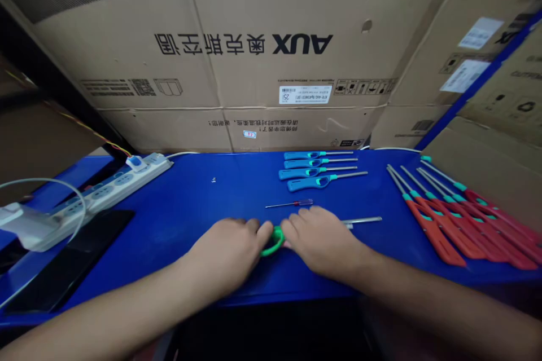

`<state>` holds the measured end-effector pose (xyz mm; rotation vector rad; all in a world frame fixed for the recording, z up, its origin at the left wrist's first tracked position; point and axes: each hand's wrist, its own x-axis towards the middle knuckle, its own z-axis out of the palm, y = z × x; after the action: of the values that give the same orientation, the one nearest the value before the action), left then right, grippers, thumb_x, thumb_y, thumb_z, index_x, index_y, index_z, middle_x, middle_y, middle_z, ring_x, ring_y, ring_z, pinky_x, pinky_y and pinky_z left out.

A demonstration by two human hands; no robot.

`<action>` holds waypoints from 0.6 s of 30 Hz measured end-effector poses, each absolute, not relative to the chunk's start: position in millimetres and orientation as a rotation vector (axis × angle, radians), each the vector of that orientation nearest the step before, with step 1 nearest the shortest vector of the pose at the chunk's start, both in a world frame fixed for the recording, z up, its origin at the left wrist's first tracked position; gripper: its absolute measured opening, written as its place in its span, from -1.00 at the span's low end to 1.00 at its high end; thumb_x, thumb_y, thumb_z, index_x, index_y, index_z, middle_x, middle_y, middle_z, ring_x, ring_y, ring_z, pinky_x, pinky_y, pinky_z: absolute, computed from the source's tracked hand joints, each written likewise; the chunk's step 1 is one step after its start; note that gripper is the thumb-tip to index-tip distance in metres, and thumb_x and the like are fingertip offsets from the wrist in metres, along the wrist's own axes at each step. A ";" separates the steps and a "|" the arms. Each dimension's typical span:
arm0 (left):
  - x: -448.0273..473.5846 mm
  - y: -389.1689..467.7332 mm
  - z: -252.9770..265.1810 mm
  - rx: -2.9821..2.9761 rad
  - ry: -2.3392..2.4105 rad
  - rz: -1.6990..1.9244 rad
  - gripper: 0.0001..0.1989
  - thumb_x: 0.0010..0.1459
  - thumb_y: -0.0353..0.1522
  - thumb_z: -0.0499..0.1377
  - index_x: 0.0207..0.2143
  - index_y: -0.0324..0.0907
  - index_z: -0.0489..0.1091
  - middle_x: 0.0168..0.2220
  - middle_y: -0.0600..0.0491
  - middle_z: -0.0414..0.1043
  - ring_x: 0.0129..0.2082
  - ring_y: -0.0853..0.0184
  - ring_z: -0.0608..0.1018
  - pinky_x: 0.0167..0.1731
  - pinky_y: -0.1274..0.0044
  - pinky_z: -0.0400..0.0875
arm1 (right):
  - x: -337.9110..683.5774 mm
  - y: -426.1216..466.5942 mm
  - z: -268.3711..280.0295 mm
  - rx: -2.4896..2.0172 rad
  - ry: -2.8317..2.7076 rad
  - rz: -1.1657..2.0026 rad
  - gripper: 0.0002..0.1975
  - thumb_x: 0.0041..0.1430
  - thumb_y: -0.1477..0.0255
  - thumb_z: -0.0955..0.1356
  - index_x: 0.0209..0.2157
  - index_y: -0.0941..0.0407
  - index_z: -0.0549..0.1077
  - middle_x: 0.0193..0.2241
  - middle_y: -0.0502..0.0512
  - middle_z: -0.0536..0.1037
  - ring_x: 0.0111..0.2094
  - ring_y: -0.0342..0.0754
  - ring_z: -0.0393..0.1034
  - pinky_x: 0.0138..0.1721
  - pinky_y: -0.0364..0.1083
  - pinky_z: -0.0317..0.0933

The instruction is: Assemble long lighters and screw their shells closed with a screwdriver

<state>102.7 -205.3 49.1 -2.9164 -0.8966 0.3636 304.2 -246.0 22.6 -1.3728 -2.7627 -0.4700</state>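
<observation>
My left hand (228,251) and my right hand (324,242) are closed on one long-necked lighter, close to the table's front edge. Its green trigger ring (272,241) shows between them, and a silver tube (366,220) sticks out to the right past my right hand. The fingers hide most of its body. A small screwdriver (292,203) with a clear and red handle lies just beyond the hands. Farther back, several blue lighters (309,183) lie in a stack of rows, tubes pointing right.
Several red lighters (440,231) fan out on the right. A white power strip (110,192) with plugs and cables runs along the left, beside a black flat panel (80,259). A large cardboard box (254,79) stands behind the blue table (182,197).
</observation>
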 end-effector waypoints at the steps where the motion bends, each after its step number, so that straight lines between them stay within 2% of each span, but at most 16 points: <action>1: 100.3 -214.4 51.3 -2.956 -0.860 0.428 -0.72 0.18 -0.48 0.05 -0.05 -0.12 0.33 -0.31 -0.02 0.50 -0.44 0.09 0.59 -0.44 0.27 0.51 | 301.7 -254.3 19.6 -1.336 -2.787 -0.428 -0.76 0.36 0.26 0.27 -0.30 0.13 0.41 -0.46 0.08 0.54 -0.46 0.03 0.41 -0.46 0.00 0.07; 4: 92.9 -234.0 56.3 -3.041 -0.787 0.674 -0.61 0.04 -0.51 0.15 -0.05 -0.08 0.34 -0.29 0.00 0.53 -0.43 0.05 0.61 -0.46 0.27 0.52 | 300.7 -284.6 8.0 -1.223 -2.781 -0.351 -0.74 0.34 0.21 0.28 -0.35 0.09 0.33 -0.53 0.01 0.49 -0.56 -0.01 0.35 -0.53 -0.01 -0.06; 6: 89.1 -240.2 57.4 -3.055 -0.789 0.804 -0.54 -0.02 -0.54 0.18 -0.02 -0.08 0.35 -0.27 -0.02 0.55 -0.41 0.04 0.63 -0.45 0.31 0.53 | 303.1 -301.8 -2.5 -1.280 -2.726 -0.322 -0.70 0.32 0.15 0.29 -0.37 0.08 0.32 -0.54 -0.01 0.49 -0.58 -0.01 0.34 -0.53 0.00 -0.08; 9: 85.6 -241.5 55.0 -3.005 -0.830 0.849 -0.44 -0.05 -0.56 0.19 0.06 -0.11 0.33 -0.28 -0.05 0.57 -0.41 0.03 0.64 -0.47 0.33 0.52 | 308.5 -312.7 -14.2 -1.470 -2.690 -0.301 -0.72 0.27 0.18 0.35 -0.39 0.08 0.35 -0.58 -0.01 0.48 -0.61 -0.02 0.35 -0.53 -0.01 -0.05; 11: 86.2 -238.3 51.9 -3.014 -0.833 0.732 -0.48 -0.01 -0.55 0.17 0.04 -0.10 0.33 -0.32 -0.02 0.57 -0.44 0.04 0.63 -0.47 0.32 0.52 | 312.1 -309.7 -12.5 -1.464 -2.696 -0.289 -0.75 0.26 0.22 0.36 -0.39 0.09 0.39 -0.57 0.01 0.50 -0.58 0.00 0.38 -0.47 -0.01 0.06; 14: 92.5 -226.3 48.1 -3.043 -0.799 0.441 -0.65 0.11 -0.47 0.14 -0.02 -0.11 0.33 -0.30 -0.03 0.54 -0.40 0.04 0.62 -0.43 0.28 0.52 | 319.2 -295.5 5.2 -1.454 -2.664 -0.330 -0.79 0.28 0.29 0.35 -0.38 0.11 0.46 -0.47 0.10 0.56 -0.38 0.09 0.48 -0.25 0.06 0.21; 17: 101.4 -205.7 47.7 -3.043 -0.872 0.254 -0.80 0.25 -0.31 0.11 -0.09 -0.14 0.33 -0.26 -0.05 0.52 -0.38 0.09 0.60 -0.43 0.33 0.49 | 332.3 -278.7 26.8 -1.700 -2.592 -0.237 -0.79 0.31 0.34 0.31 -0.31 0.14 0.52 -0.38 0.18 0.60 -0.31 0.13 0.49 -0.24 0.05 0.22; 18: 104.2 -197.8 48.0 -3.082 -0.875 0.200 -0.77 0.28 -0.20 0.11 -0.11 -0.14 0.34 -0.24 -0.05 0.51 -0.37 0.12 0.59 -0.42 0.35 0.48 | 337.4 -273.1 32.2 -1.721 -2.574 -0.132 -0.78 0.33 0.33 0.29 -0.25 0.13 0.53 -0.34 0.18 0.62 -0.28 0.12 0.50 -0.24 0.04 0.24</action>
<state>104.2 -197.8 48.0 -3.0815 -0.8754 0.1998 337.4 -273.1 32.2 -1.7213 -2.5744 -0.1321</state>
